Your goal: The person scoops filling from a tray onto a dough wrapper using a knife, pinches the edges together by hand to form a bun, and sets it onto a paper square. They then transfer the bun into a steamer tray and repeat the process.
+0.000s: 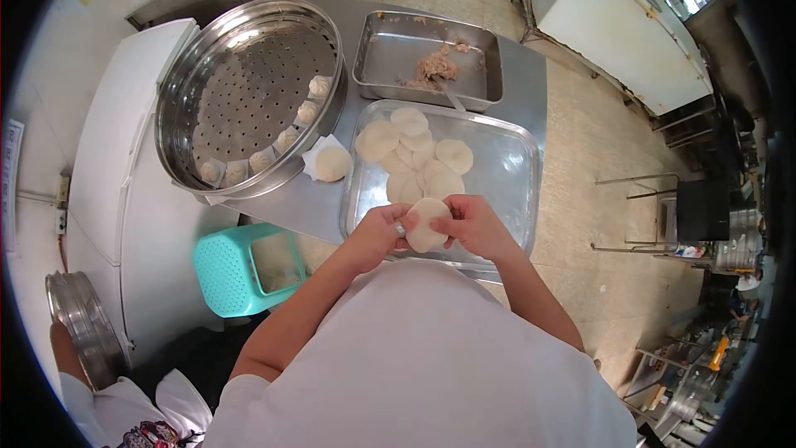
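Note:
A round dough wrapper [426, 226] is held up in front of my chest, over the near edge of a metal tray [518, 191]. My left hand [387, 228] pinches its left side and wears a ring. On the opposite edge, my right hand [471, 226] grips it with the thumb on top. Several more dough wrappers [401, 161] lie overlapping on the tray just beyond my hands. Behind them, a deep metal pan [390, 46] contains meat filling [435, 65] and a spoon [450, 95] resting in it.
To the left stands a large perforated steamer [249, 83] with several filled buns [307, 111] along its near rim. White paper squares with a dough round [332, 163] lie beside it. A turquoise plastic stool [224, 272] is below the table; another person's arm [68, 354] shows at lower left.

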